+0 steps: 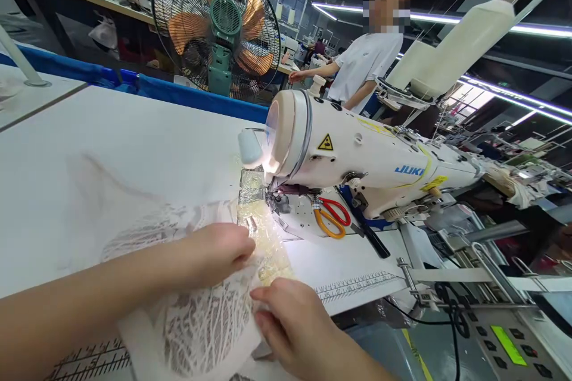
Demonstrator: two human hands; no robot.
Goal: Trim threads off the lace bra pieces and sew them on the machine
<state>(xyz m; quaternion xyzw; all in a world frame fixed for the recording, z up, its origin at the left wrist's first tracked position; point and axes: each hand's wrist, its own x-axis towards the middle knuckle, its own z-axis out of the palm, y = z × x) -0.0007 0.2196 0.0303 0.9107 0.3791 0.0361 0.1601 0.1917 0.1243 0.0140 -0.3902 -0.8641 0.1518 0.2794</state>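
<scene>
A pale, sheer fabric with a white vein-like pattern (208, 324) lies on the sewing table, partly blurred on its left side. My left hand (221, 253) is closed on it, fingers curled down beside a yellowish, tape-covered strip (268, 250). Nearer to me, my right hand (297, 324) pinches the fabric's right edge between thumb and fingers. Just beyond both hands is the head of a white sewing machine (286, 137), its lit needle area over the far end of the strip. The fingertips of both hands are partly hidden.
Scissors with red and orange handles (331, 218) lie under the machine arm, beside a black-handled tool (375, 241). A pale thread cone (250, 147) stands by the machine head. Past the table are a large fan (223, 18) and a person in a white shirt (369, 62).
</scene>
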